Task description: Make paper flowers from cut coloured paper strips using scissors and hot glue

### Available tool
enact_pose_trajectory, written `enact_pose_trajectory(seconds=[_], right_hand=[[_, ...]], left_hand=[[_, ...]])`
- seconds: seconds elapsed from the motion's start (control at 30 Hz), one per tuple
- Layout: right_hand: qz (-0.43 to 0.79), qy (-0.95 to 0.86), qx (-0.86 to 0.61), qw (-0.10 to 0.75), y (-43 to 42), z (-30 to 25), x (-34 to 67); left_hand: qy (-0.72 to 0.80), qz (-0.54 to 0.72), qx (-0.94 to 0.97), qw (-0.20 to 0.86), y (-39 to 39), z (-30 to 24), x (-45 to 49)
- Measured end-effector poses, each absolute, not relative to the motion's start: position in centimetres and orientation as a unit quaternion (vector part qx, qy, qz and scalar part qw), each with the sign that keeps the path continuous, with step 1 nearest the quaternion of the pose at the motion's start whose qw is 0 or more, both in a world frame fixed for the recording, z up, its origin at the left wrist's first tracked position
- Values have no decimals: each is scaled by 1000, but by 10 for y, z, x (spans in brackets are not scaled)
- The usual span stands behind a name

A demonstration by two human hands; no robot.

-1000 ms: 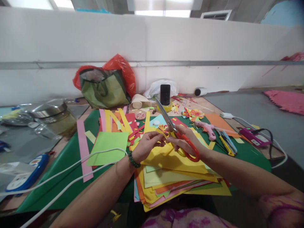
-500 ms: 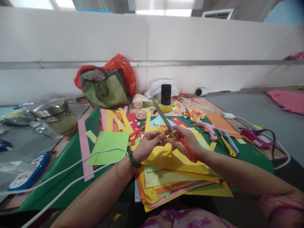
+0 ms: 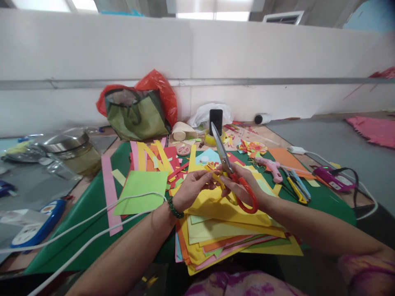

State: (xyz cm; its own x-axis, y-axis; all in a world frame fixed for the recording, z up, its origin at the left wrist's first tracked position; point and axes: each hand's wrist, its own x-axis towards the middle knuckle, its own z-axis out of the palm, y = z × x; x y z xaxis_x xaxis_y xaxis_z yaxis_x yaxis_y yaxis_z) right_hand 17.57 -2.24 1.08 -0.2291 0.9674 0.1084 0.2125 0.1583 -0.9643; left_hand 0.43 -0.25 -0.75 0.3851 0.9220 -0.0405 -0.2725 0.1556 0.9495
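Note:
My right hand (image 3: 239,187) grips red-handled scissors (image 3: 230,172), their steel blades pointing up and away from me. My left hand (image 3: 191,190), a green bead bracelet on its wrist, pinches a small yellow and orange paper piece (image 3: 212,169) right at the base of the blades. Both hands hover over a stack of coloured paper sheets (image 3: 228,230), yellow on top, lying on a green cutting mat (image 3: 92,205).
Coloured paper strips (image 3: 154,158) and a light green sheet (image 3: 140,187) lie to the left. A pink glue gun (image 3: 271,166), pens, a charger and cables sit right. A glass jar (image 3: 74,152), a red and green bag (image 3: 138,109) and a phone (image 3: 215,119) stand behind.
The scissors have swung from leaning left to more upright, and their handles have spread apart. My left hand has kept its pinch on the paper piece.

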Motion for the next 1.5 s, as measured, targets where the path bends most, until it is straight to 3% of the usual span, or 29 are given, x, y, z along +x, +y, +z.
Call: enact_pose_trajectory(seconds=[0.87, 1.1, 1.23, 1.5], right_hand=[[450, -674, -458, 366, -30, 14, 180], [392, -658, -482, 425, -20, 32, 193], [411, -653, -477, 419, -12, 34, 189], [405, -675, -454, 417, -11, 26, 185]], left_hand=[[391, 498, 429, 644, -1, -2, 1], [367, 389, 541, 649, -6, -1, 1], [328, 326, 593, 659, -11, 2, 4], [325, 331, 579, 670, -9, -2, 3]])
